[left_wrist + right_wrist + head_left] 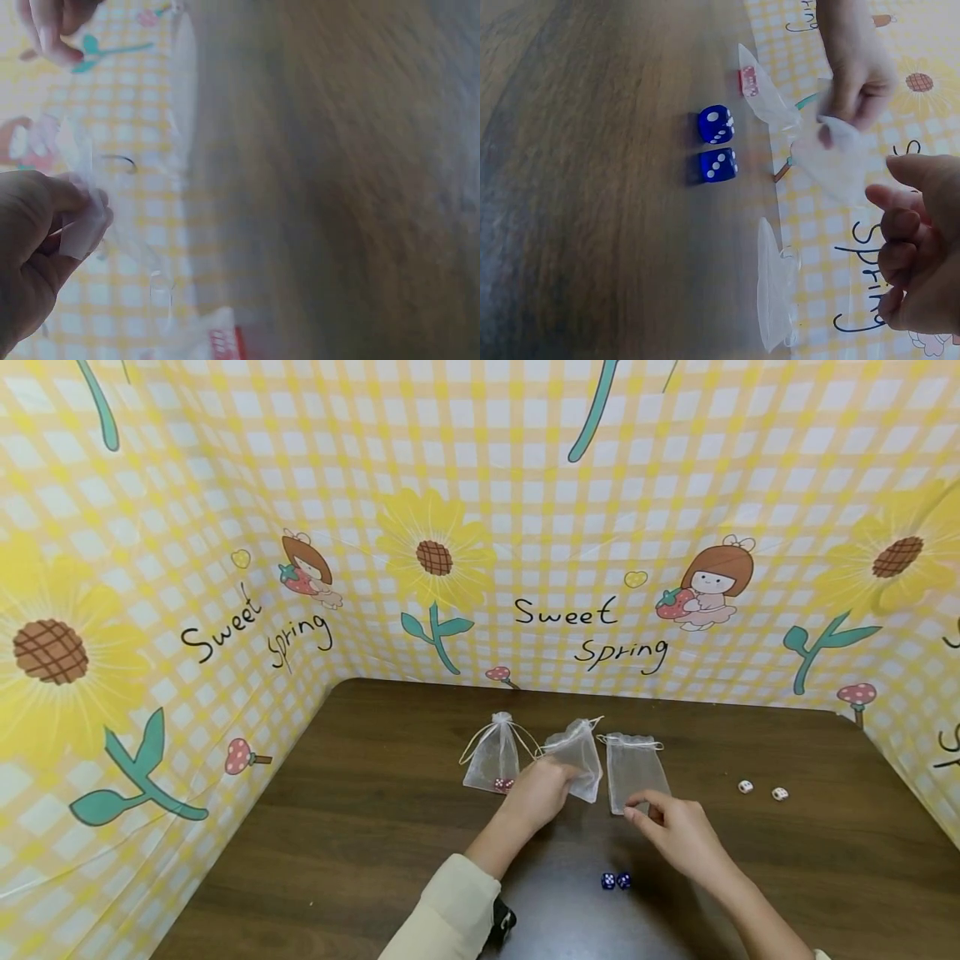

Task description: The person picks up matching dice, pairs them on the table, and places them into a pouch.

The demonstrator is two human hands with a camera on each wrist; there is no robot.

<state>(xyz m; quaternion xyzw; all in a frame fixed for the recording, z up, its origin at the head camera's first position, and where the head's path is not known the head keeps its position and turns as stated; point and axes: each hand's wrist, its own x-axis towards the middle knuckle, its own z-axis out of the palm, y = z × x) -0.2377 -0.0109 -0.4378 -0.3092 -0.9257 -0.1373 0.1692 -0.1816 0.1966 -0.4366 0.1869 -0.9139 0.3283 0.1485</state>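
Note:
My left hand (542, 793) pinches a small white organza drawstring bag (581, 760) between thumb and fingers, lifted and tilted; the left wrist view shows the gauzy fabric bunched in the grip. My right hand (681, 833) hovers over the lower end of a second, flat organza bag (633, 768), its fingers loosely curled with nothing between them. Left of the held bag stands a third organza bag (489, 762), gathered at the top, with red dice (503, 784) inside. Two blue dice (617, 881) sit side by side on the table in front of my hands.
Two white dice (762, 790) lie apart on the right part of the dark wooden table (337, 827). A yellow checked cloth (525, 560) with sunflowers hangs behind the table and along its sides. Loose drawstring loops stick out from the bags.

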